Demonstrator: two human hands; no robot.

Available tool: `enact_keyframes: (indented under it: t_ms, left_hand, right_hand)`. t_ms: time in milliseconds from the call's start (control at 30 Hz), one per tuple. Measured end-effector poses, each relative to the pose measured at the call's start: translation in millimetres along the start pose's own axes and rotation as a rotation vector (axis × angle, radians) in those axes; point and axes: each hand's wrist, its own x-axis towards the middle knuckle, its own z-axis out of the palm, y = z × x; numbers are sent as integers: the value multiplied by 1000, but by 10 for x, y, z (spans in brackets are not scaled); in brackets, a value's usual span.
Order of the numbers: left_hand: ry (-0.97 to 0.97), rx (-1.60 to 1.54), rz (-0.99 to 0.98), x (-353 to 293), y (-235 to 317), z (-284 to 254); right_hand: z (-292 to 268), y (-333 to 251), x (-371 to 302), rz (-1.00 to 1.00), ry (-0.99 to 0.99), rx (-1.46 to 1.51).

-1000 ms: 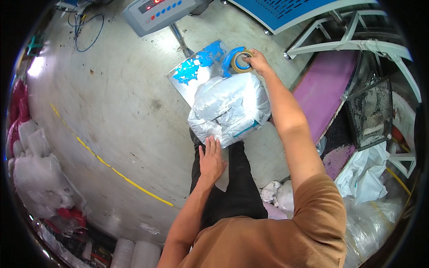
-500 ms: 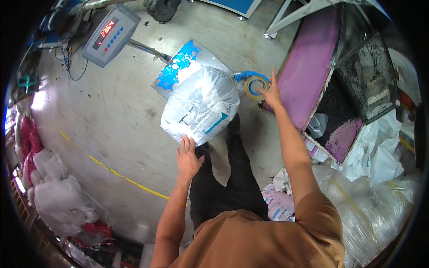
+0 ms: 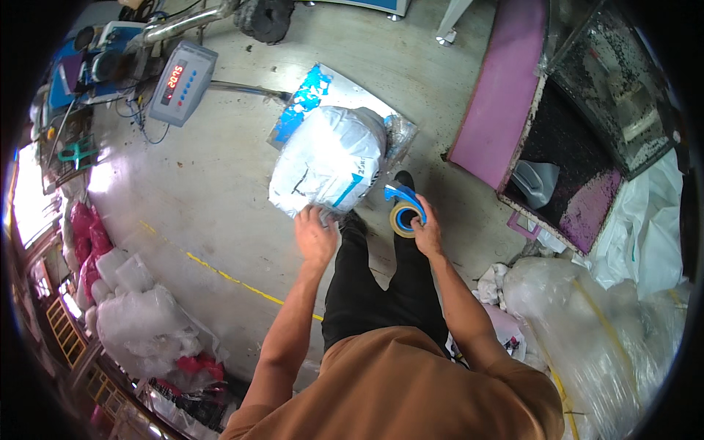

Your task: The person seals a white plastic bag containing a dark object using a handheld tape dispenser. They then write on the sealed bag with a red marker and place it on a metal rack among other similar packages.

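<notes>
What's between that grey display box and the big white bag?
In the head view, a metal pole runs from the display box toward the platform, whose blue-patched edge shows before the white bag; bare floor lies beside the pole.

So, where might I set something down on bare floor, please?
Bare floor lies between the yellow line and the white bag and between the scale platform and the purple panel. Lower right is crowded with clear plastic wrapping.

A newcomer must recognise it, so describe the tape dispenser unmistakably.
Start at the bulging white sack on the scale platform. Below and right of it, the person's right hand grips the tape dispenser, set apart by its blue frame and round tan roll.
</notes>
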Motion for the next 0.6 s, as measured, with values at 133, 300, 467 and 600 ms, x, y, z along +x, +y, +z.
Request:
enact_keyframes:
  t_ms: [133,300,467,600]
  left_hand:
    - [283,-15,242,453,840,33]
    - [58,165,-16,1260,1339,9]
    - [-11,142,-60,1457,1373,39]
    - [-15,141,-53,1567,1399,38]
  right_hand:
    - [-222,-138,219,-22,-92,-11]
    - [-512,-380,800,-156,-319,-206]
    - [-476,-719,1550,-167,-646,-316]
    - [227,-272,1216,-471,-1183,-798]
